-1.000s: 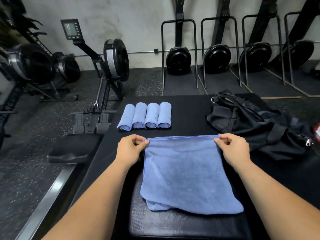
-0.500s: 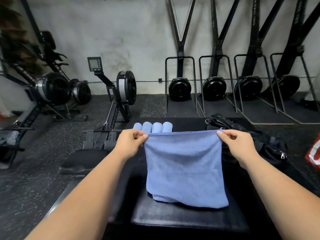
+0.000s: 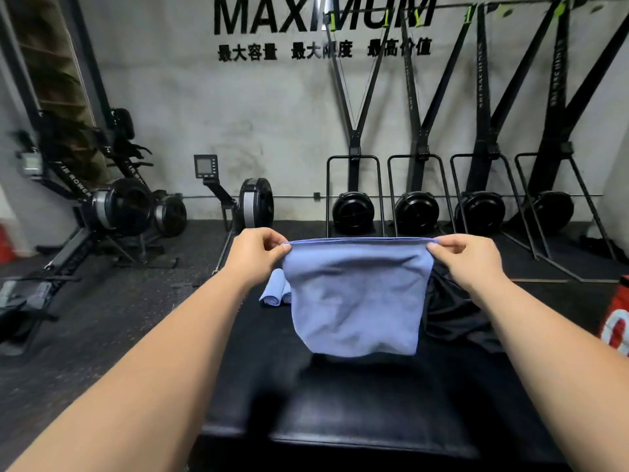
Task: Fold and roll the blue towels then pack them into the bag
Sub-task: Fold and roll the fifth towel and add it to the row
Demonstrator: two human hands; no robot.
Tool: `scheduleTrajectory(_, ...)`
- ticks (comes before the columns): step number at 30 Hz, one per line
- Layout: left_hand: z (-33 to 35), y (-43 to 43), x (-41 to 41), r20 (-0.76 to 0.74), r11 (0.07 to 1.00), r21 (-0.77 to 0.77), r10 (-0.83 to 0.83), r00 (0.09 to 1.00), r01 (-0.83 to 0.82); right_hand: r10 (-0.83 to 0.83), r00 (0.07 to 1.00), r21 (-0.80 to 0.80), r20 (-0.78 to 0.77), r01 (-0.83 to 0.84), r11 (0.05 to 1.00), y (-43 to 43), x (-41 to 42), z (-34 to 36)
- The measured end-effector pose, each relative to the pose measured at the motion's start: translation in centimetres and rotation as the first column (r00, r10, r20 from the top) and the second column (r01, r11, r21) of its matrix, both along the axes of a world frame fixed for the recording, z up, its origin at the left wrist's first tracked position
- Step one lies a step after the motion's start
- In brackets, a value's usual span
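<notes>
Rowing machines [image 3: 252,202] are standing along the grey wall [image 3: 272,107] at the back, and the black padded bench [image 3: 340,403] is filling the foreground. On its far right side the dark bag [image 3: 452,311] is lying slumped, partly hidden behind the cloth and the right forearm; whether it is open I cannot tell.

A blue towel [image 3: 354,301] is hanging in the air above the bench, doubled over, with its lower edge just clearing the padding. The left hand [image 3: 255,255] and right hand [image 3: 466,258] are each pinching a top corner, so both grips are clamped on the towel and pulling the upper hem taut between them.

Behind its left edge, rolled towels [image 3: 274,287] are lying side by side on the bench; two ends are showing and the rest of the row is covered.

Judging by this, the task is partway through: some towels are already rolled, this one is being folded and needs laying down and rolling, and packing into the bag is not yet begun as far as can be seen.
</notes>
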State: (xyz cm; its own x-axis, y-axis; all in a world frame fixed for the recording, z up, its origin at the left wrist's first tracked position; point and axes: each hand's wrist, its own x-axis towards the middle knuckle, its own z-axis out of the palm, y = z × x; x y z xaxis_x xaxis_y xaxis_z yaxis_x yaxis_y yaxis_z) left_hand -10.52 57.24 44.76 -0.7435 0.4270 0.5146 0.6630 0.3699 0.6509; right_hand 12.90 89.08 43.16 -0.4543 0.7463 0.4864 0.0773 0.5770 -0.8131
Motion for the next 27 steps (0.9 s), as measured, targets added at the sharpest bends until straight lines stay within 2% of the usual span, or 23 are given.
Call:
scheduleTrajectory(3, 0.7, -0.8, 0.5, 0.024, 0.995, 0.094, 0.02, 1.0, -0.022, -0.023, 0.999, 0.033, -0.024, 0.024, 0.999, -0.8, 0.6, 1.0)
scheduleTrajectory(9, 1.8, -1.9, 1.2, 0.039, 0.991, 0.118, 0.063, 0.997, -0.067, -0.084, 0.996, 0.097, 0.009, 0.082, 0.992, -2.1, 1.5, 2.6)
scheduleTrajectory(11, 2.1, -2.4, 1.3, 0.06, 0.991, 0.132, 0.017, 0.998, -0.025, -0.036, 0.999, 0.084, -0.016, 0.037, 0.996, -2.3, 1.8, 3.1)
scheduleTrajectory(13, 2.5, -2.8, 1.5, 0.147, 0.972, 0.222, -0.115, 0.982, 0.08, 0.065, 0.992, -0.006, -0.111, -0.066, 0.998, -2.1, 2.2, 3.6)
scheduleTrajectory(17, 4.0, -4.1, 1.9, 0.359, 0.864, 0.452, -0.406, 0.841, 0.224, 0.235, 0.917, -0.265, -0.323, -0.326, 0.908, -2.4, 3.3, 5.1)
scheduleTrajectory(19, 4.7, -4.5, 2.1, 0.399, 0.782, 0.542, -0.561, 0.725, 0.307, 0.286, 0.873, -0.343, -0.395, -0.429, 0.836, -2.8, 3.8, 5.9)
scheduleTrajectory(21, 5.1, -4.5, 2.5, 0.419, 0.742, 0.563, -0.635, 0.649, 0.364, 0.297, 0.847, -0.397, -0.442, -0.481, 0.781, -3.2, 3.9, 6.2)
scheduleTrajectory(24, 4.1, -4.0, 2.0, 0.468, 0.782, 0.53, -0.592, 0.656, 0.327, 0.285, 0.868, -0.462, -0.406, -0.464, 0.756, -3.3, 3.6, 5.2)
scheduleTrajectory(25, 3.2, -3.8, 1.5, 0.496, 0.834, 0.475, -0.518, 0.697, 0.281, 0.264, 0.9, -0.476, -0.346, -0.411, 0.777, -3.1, 3.4, 4.4)
scheduleTrajectory(27, 0.8, -3.5, 1.4, 0.511, 0.953, 0.242, -0.282, 0.812, 0.179, 0.22, 0.968, -0.439, -0.122, -0.251, 0.863, -2.6, 3.0, 1.7)
